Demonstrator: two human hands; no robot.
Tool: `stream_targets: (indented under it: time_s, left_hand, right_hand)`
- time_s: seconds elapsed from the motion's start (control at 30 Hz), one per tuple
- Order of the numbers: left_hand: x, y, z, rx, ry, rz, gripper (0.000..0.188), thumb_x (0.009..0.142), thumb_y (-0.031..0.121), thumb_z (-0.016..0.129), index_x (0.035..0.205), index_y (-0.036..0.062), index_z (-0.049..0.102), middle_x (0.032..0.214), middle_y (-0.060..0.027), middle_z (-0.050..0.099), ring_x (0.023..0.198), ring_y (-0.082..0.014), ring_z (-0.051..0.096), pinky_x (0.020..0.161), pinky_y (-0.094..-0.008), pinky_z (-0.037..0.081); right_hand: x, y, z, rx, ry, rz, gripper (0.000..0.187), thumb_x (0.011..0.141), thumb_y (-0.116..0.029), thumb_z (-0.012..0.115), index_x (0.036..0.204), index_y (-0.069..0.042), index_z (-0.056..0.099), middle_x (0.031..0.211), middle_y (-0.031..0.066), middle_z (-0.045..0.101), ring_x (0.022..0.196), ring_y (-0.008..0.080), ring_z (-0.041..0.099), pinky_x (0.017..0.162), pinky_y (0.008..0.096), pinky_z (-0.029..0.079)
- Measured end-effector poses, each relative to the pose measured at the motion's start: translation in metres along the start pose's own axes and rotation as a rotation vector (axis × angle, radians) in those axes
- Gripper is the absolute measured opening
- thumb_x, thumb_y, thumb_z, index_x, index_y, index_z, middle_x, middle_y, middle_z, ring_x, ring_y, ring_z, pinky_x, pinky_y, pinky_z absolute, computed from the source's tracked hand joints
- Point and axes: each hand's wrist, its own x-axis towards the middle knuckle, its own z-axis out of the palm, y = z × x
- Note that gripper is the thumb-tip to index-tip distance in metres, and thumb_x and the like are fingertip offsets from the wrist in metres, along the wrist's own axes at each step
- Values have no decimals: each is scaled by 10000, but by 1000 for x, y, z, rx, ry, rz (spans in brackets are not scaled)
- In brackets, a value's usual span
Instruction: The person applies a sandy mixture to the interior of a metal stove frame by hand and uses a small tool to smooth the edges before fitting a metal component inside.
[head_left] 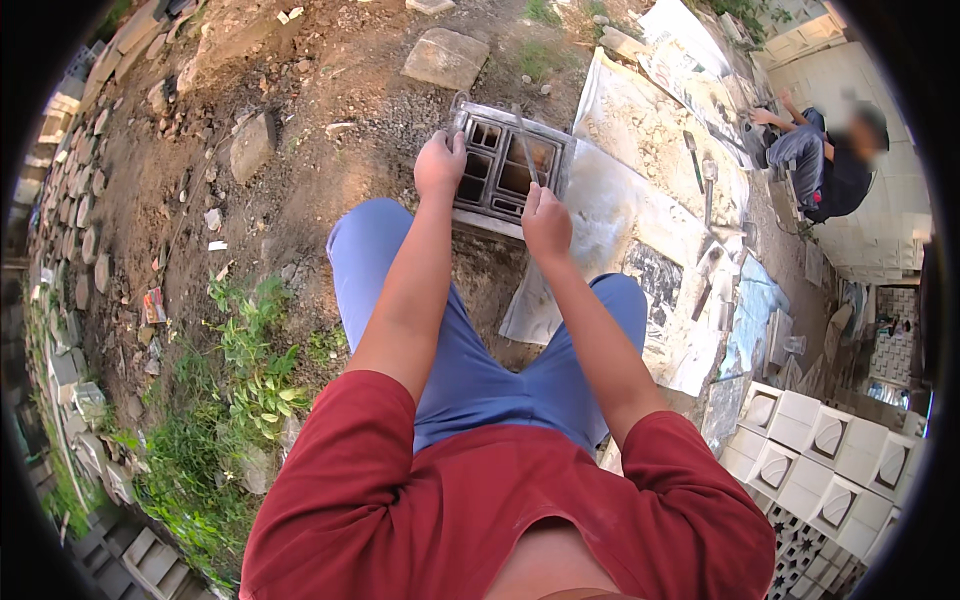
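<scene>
In front of my knees a square grey metal mould (497, 165) rests low over the ground, divided by bars into several openings. My left hand (440, 165) is closed on its left edge, with the thumb upward. My right hand (547, 222), at the lower right part of the mould, pinches the near end of a thin metal rod (525, 143). The rod slants across the right-hand openings toward the far edge. Brown and dark patches show through the openings.
White sheets (590, 190) strewn with powder lie to the right, with a trowel (709, 175) on them. A seated person (840, 160) works at the far right. Patterned blocks (800, 440) are stacked at lower right. Stones (445, 57) and weeds (255, 360) dot the dirt.
</scene>
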Motion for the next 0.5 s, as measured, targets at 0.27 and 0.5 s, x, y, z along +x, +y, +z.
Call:
stream_targets:
  time_s: [0.27,0.5]
  left_hand:
    - [4,-3,-1,203,100,68,467,1030,495,535,1136,57,657,1020,-215,728,946,-435,705,816,-545,559]
    - [-12,16,-1,273,87,278,533,966,557,618,1423,284,597,1192,-177,662,993,-384,696,772,-516,590]
  right_hand:
    - [-28,10,-22,31,-20,127,478,1090,-371,459,878,-7,685,862,302,698,832,514,676,746,604,518]
    - [-25,27,-25,49,20,136,489,1093,-381,442,877,-14,684,824,298,699,789,511,679,734,610,530]
